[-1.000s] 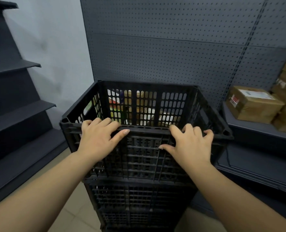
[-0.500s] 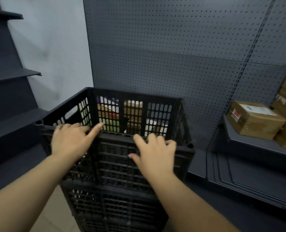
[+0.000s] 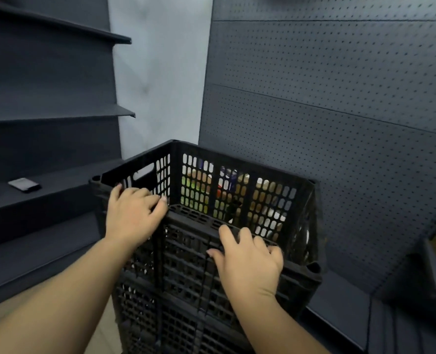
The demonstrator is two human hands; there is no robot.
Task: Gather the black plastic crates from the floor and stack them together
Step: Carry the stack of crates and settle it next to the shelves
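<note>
now: left hand (image 3: 132,213) and right hand (image 3: 247,261) curled over near rim of top crate (image 3: 237,200) | stack (image 3: 176,315) beneath | advice: press evenly, seat corners squarely

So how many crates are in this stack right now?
At least 2: the top crate, its near rim held by both hands, and a lower crate under it. More may be hidden below the frame.

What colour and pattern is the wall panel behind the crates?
Dark grey pegboard dotted with a regular grid of small holes, seen clearly in the head view.
</note>
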